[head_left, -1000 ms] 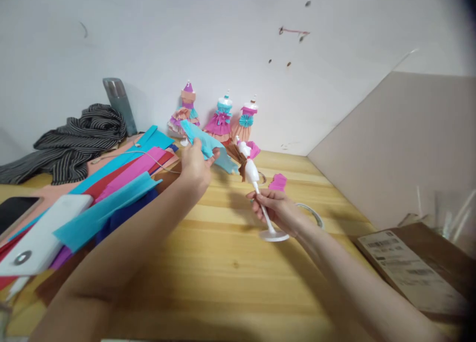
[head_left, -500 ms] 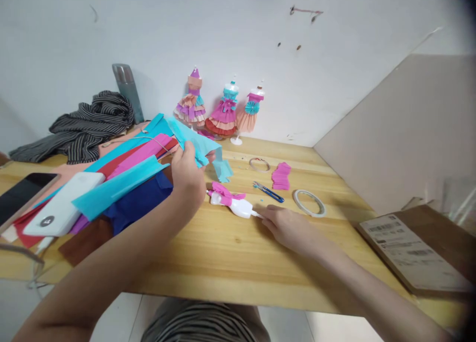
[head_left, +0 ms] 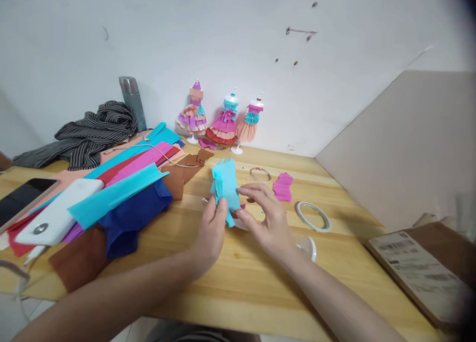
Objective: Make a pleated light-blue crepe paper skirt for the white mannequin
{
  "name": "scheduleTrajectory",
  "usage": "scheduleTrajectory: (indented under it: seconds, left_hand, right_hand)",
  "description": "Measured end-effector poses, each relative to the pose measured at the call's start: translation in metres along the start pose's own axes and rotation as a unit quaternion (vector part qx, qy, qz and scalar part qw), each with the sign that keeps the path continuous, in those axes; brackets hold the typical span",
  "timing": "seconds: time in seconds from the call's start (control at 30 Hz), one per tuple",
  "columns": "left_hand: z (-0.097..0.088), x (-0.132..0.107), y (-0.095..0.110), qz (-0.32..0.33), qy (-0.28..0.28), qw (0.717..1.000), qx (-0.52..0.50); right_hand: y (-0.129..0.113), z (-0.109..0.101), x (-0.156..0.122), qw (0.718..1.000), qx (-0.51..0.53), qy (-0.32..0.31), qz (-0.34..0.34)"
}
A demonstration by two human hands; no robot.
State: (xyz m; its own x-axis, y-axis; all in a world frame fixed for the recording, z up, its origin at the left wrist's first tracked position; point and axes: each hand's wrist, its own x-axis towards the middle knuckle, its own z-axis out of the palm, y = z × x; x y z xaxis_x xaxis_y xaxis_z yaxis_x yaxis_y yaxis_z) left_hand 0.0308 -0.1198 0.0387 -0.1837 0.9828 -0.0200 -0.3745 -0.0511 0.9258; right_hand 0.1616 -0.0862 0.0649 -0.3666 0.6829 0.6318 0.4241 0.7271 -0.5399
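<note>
- Near the middle of the frame, a small folded piece of turquoise crepe paper (head_left: 225, 186) is pinched at its lower edge by the fingers of the left hand (head_left: 210, 233), which are narrowed tight on it.
- The right hand (head_left: 266, 220) is set just beside the paper, its fingers (head_left: 250, 189) loosely spread and touching the paper's right side; nothing is seen to be clasped in it.
- Under both hands a white mannequin stand (head_left: 308, 245) lies on the tabletop (head_left: 230, 282), mostly hidden; only its round base is shown at the right of the wrist.
- The step in hand is judged to be the shaping or fitting of the turquoise piece above the lying mannequin. For the next move a steady pinch from the left and a light guiding touch from the right would be called for, since thin crepe is easily torn or creased.
- Just beyond the hands, right of centre, a roll of tape (head_left: 313, 216), a folded pink piece (head_left: 283, 186) and a thin ring (head_left: 260, 174) are laid on the wood.
- To the left, sheets of coloured paper (head_left: 122, 193) are fanned out, with a white power bank (head_left: 55, 215) and a phone (head_left: 22, 196) upon them.
- At the lower right, a cardboard parcel (head_left: 416, 272) is seen.
- Farthest, against the wall, three dressed mannequins (head_left: 223, 121) stand upright, with a striped cloth (head_left: 92, 131) and a grey flask (head_left: 133, 101) in the upper left.
</note>
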Motion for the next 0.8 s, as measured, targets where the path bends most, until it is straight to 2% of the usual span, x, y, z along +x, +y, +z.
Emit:
scheduleTrajectory:
  seconds: [0.1,0.27,0.47,0.6,0.67,0.7,0.77,0.8]
  left_hand:
    - [-0.005,-0.013,-0.002,0.013,-0.040,0.995,0.088]
    - [-0.007,-0.024,-0.004,0.061,-0.151,0.968,0.192]
    - [-0.010,-0.018,-0.012,0.072,-0.170,0.941,0.283]
    - [-0.013,-0.009,-0.007,0.131,-0.212,0.900,0.358]
    - [-0.017,-0.001,0.004,0.185,-0.203,0.876,0.397]
    - [-0.019,0.004,0.011,0.216,-0.179,0.868,0.409]
    - [-0.024,0.013,0.030,0.308,-0.102,0.859,0.396]
    - [-0.026,0.016,0.040,0.361,-0.082,0.846,0.385]
  right_hand:
    - [0.001,0.003,-0.013,1.000,-0.007,0.014,-0.017]
    - [-0.002,0.004,-0.020,1.000,0.023,0.014,-0.004]
    - [0.004,0.009,-0.022,0.999,0.033,0.014,-0.010]
    - [0.018,0.004,-0.020,0.996,0.052,0.062,0.035]
    - [0.026,-0.001,-0.017,0.990,0.060,0.110,0.063]
    - [0.029,-0.003,-0.014,0.987,0.060,0.131,0.070]
    - [0.034,-0.006,-0.010,0.988,0.046,0.134,0.060]
    - [0.035,-0.006,-0.009,0.992,0.030,0.119,0.040]
